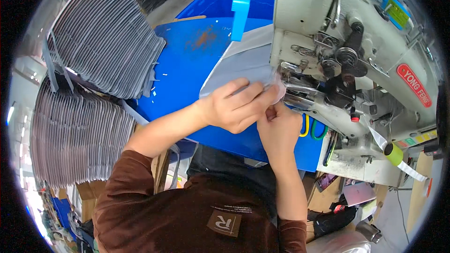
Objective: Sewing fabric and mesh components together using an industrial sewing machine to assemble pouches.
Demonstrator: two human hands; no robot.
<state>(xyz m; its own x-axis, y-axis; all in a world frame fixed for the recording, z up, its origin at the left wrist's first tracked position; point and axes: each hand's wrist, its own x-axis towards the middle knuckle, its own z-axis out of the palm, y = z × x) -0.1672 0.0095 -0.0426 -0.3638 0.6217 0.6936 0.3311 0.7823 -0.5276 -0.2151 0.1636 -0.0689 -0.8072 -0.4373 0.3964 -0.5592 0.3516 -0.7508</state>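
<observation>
A grey fabric panel point(241, 72) with a pale folded edge lies on the blue tabletop, its right side running under the sewing machine point(323, 63). My left hand point(239, 105) is closed over the panel's near edge, fingers curled, thumb and forefinger reaching to the machine's needle area. Just right of it and nearer me, my right hand point(280, 124) is pinched closed, its fingertips meeting those of the left. What the right fingertips hold is hidden by the hands. Scissors with yellow and green handles point(319, 131) lie beside my right hand, partly under the machine.
Tall stacks of grey fabric panels point(101, 35) stand at the left, with another stack point(79, 136) nearer me. Behind the blue table point(183, 72) is a blue bin point(211, 2). A blue fitting on a white tube point(240, 14) hangs over the table. Small scraps dot the tabletop.
</observation>
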